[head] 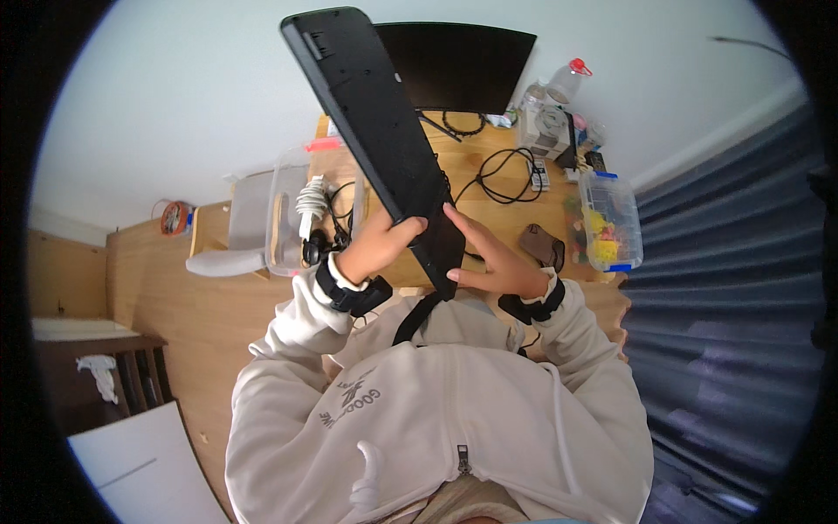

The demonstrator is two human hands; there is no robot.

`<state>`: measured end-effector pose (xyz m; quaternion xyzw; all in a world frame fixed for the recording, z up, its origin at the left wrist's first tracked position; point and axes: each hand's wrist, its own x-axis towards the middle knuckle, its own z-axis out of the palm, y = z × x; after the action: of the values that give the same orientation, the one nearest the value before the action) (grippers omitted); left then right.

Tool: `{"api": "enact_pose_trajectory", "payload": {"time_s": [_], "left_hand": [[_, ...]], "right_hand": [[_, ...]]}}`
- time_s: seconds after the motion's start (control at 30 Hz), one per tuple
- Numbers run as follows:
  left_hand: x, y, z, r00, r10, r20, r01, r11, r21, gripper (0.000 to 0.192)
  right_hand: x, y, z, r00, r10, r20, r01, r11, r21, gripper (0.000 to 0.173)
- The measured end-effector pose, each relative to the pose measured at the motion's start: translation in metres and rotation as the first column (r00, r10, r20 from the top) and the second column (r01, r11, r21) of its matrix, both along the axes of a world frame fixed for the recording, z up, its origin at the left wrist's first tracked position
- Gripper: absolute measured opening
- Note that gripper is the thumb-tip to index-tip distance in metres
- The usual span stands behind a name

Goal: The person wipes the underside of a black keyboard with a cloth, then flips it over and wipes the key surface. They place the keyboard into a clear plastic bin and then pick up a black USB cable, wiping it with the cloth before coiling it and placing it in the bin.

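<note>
A long black plastic keyboard, its underside partly showing, is tilted up in front of me and reaches over the wooden table. My left hand grips its left edge near the lower end, thumb on top. My right hand touches the lower right part with fingers spread, the fingertips against the edge. A dark band is on each wrist. Behind the keyboard stands a black monitor, partly covered by it. A coiled black cable lies on the table to the right.
Left, a clear plastic box holds a white cable and black cords. At right are a brown pouch, a clear box with blue latches, a remote control and plastic bottles. A grey chair stands left.
</note>
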<state>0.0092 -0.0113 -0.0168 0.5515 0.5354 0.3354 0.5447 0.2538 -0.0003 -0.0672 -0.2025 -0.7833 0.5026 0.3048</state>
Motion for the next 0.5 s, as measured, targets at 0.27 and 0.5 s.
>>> {"api": "enact_pose_trajectory", "payload": {"time_s": [0.27, 0.5], "left_hand": [[0.010, -0.022, 0.000, 0.992, 0.121, -0.034, -0.117, 0.989, 0.093, 0.037], [0.008, -0.031, 0.027, 0.941, 0.325, -0.096, -0.321, 0.946, 0.049, 0.033]], "right_hand": [[-0.023, 0.022, -0.002, 0.997, 0.081, -0.009, -0.081, 0.996, -0.038, 0.089], [-0.040, 0.044, -0.005, 0.978, 0.208, -0.026, -0.208, 0.978, -0.004, 0.089]]}}
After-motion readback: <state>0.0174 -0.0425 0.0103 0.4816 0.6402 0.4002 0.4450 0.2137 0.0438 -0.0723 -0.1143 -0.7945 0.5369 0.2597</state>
